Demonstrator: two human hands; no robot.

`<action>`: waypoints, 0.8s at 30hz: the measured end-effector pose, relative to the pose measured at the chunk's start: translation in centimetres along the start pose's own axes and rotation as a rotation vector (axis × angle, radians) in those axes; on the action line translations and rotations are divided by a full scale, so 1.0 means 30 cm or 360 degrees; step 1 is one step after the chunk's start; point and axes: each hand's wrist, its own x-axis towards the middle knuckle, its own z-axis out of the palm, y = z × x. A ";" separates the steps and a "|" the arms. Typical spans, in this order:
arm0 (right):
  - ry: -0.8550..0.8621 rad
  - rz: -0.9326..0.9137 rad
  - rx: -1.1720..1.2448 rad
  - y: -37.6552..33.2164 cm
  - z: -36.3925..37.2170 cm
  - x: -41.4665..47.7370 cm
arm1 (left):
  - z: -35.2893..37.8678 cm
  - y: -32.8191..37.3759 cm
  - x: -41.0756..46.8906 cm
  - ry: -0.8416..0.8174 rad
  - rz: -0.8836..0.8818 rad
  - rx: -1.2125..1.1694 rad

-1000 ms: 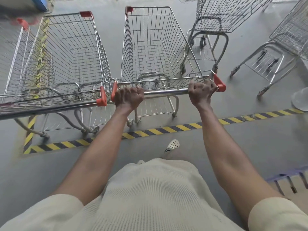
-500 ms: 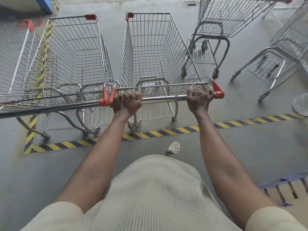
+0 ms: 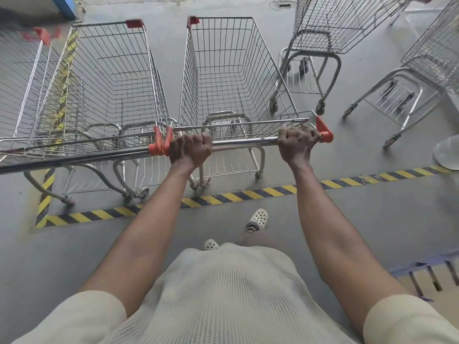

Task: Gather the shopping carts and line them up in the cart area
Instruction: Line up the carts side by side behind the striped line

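Both of your hands are wrapping fully round the chrome handle bar [image 3: 243, 142] of the cart [image 3: 269, 65] in front of you. Your left hand [image 3: 190, 151] is gripping beside the bar's left end, and your right hand [image 3: 296, 142] is gripping hard against the orange end cap [image 3: 324, 131]. Spacing them this wide is probably giving you the leverage to square the basket rather than just shove it.

That cart is sitting on the far side of the striped floor tape [image 3: 238, 194], its rear wheels just past the line. It is standing side by side with a neighbouring cart [image 3: 154, 78], and their orange handle ends appear to be touching. A third cart [image 3: 19, 78] is showing at the far left, blurred.

You seem to be finishing this cart's placement, nudging it flush with the row. Watch that the meeting handle ends are not hooking each other.

Two loose carts [image 3: 330, 23] [image 3: 437, 53] are standing to the right at odd angles, well apart from the row, so they are likely waiting for collection.
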 end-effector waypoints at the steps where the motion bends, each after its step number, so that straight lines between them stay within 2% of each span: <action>1: -0.0010 0.0002 -0.0007 -0.002 0.000 0.006 | 0.005 -0.002 0.006 0.0004 0.0001 0.0007; 24: 0.0007 -0.0010 -0.0105 0.006 0.047 0.071 | 0.035 -0.018 0.032 0.0071 0.0047 -0.0075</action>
